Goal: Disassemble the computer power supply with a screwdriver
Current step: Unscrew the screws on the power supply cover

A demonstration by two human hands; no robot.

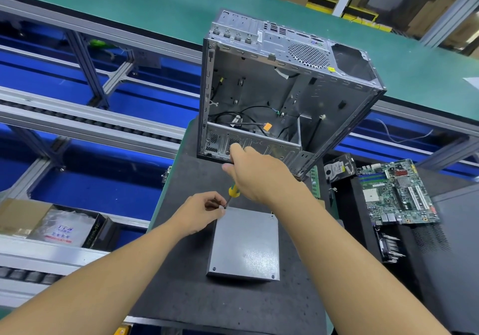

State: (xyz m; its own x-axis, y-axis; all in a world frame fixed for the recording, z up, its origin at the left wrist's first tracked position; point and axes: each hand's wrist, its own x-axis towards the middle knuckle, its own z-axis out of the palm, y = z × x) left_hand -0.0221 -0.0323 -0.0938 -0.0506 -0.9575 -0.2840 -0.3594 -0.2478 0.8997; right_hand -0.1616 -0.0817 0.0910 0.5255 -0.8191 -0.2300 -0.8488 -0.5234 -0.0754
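The grey metal power supply (245,244) lies flat on the dark work mat (197,290), with two screws showing along its near edge. My right hand (255,176) grips the yellow and green handle of a screwdriver (232,191), whose tip stands on the box's far left corner. My left hand (201,211) pinches the screwdriver's shaft near the tip, right at that corner. The screw under the tip is hidden by my fingers.
An emptied computer case (282,93) stands open just behind the power supply. A motherboard (396,192), a hard drive (338,169) and a heatsink (388,246) lie to the right. A box with bagged parts (59,228) sits at left, beside conveyor rails.
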